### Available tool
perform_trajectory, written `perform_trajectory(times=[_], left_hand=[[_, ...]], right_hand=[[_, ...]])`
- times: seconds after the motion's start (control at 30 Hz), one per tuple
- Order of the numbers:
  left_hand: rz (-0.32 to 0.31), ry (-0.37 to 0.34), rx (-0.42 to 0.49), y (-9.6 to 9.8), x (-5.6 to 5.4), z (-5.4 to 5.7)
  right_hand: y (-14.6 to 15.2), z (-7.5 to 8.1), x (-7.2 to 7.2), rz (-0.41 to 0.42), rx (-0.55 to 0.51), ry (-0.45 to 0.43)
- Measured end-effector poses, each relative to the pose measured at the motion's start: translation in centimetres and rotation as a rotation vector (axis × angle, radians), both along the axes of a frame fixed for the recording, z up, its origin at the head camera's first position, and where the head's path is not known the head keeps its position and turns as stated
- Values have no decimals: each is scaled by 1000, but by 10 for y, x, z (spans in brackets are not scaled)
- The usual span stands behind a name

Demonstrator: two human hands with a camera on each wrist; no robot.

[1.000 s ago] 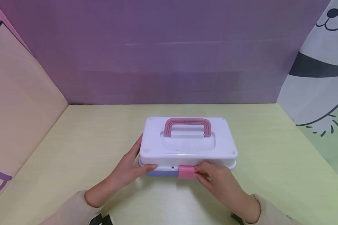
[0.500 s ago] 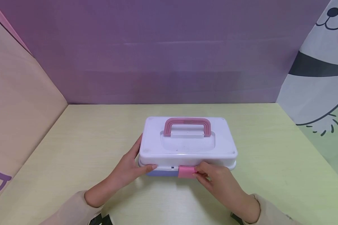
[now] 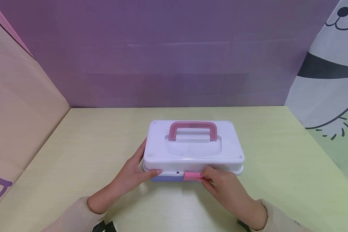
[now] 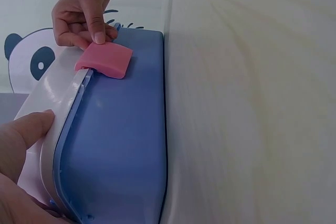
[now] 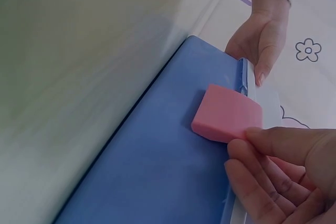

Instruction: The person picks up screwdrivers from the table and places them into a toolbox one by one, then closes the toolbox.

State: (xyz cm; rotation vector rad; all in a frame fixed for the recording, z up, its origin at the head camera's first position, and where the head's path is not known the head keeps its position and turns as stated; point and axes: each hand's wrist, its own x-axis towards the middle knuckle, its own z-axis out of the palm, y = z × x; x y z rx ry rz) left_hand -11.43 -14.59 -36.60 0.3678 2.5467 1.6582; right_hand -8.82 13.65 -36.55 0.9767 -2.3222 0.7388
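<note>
A storage box with a white lid (image 3: 156, 145), a blue base (image 4: 118, 129) and a dusky pink carry handle (image 3: 192, 124) stands on the table. My left hand (image 3: 130, 174) holds its left end, thumb along the lid's front rim and fingers round the side. At the middle of the front, thumb and forefinger of my right hand (image 3: 227, 187) pinch the right edge of a pink latch (image 3: 192, 176). Both wrist views show the latch tilted out, its lower edge standing off the blue wall. The lid sits down on the base.
The pale wooden table (image 3: 104, 138) reaches a purple back wall (image 3: 174, 58). Side panels with printed cartoon figures stand at left and right, one bearing a panda (image 3: 330, 96).
The lower edge of the pink latch has swung outward and up in my right fingers. My left hand and the box have stayed in place.
</note>
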Motion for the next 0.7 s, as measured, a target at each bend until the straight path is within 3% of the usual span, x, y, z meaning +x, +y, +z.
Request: perform_trajectory(times=[0.37, 0.7], left_hand=[[-5, 0, 27, -1, -1, -1], [-8, 4, 21, -1, -2, -1]], right_hand=[[-1, 0, -2, -8, 13, -27], [1, 0, -4, 26, 50, 63]])
